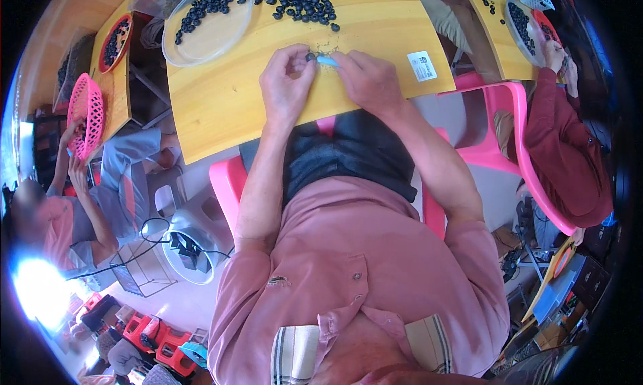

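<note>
A clear tray [209, 52] and loose dark pieces [303, 3] occupy the far side of a yellow table [221, 110]; nearer, a curled left hand [288, 82] pinches one piece [310, 56] beside a blue tool [327, 60] gripped by the right hand [372, 81]

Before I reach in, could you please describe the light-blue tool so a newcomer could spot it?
Find the central yellow table, then the camera wearer's right hand over it. Held there is the slim light-blue tool, its colour unlike the dark rounded pieces nearby.
</note>
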`<state>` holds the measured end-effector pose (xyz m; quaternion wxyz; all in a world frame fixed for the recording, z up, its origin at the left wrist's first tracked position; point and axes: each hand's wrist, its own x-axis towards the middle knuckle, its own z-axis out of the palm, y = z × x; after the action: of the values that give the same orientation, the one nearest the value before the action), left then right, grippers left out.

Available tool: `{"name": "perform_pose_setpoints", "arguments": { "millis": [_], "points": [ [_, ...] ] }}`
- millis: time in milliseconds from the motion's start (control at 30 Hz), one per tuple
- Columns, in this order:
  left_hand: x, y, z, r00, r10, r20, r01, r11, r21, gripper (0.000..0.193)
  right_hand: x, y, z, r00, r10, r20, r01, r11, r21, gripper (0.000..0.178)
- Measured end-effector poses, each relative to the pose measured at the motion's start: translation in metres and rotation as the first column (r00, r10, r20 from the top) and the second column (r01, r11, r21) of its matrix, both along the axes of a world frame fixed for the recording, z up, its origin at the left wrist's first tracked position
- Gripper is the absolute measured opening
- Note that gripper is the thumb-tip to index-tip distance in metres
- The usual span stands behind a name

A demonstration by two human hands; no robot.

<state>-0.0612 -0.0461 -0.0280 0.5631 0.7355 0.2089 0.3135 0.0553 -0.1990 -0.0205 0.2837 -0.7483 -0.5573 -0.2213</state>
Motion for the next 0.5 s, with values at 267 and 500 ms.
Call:
{"name": "perform_pose_setpoints", "arguments": {
  "millis": [267,500],
  "points": [
    [-0.0013,-0.0023,0.0030,1.000,-0.007,-0.031,0.010,0.995,0.095,0.031,-0.0008,0.0018,-0.0020,1.000,-0.011,0.015,0.010,1.000,0.017,0.006],
    [-0.0016,-0.0029,0.0072,1.000,-0.016,-0.026,0.017,0.999,0.027,0.031,-0.0005,0.0038,-0.0020,1.000,-0.017,-0.006,0.017,1.000,0.021,0.004]
  ]
}}
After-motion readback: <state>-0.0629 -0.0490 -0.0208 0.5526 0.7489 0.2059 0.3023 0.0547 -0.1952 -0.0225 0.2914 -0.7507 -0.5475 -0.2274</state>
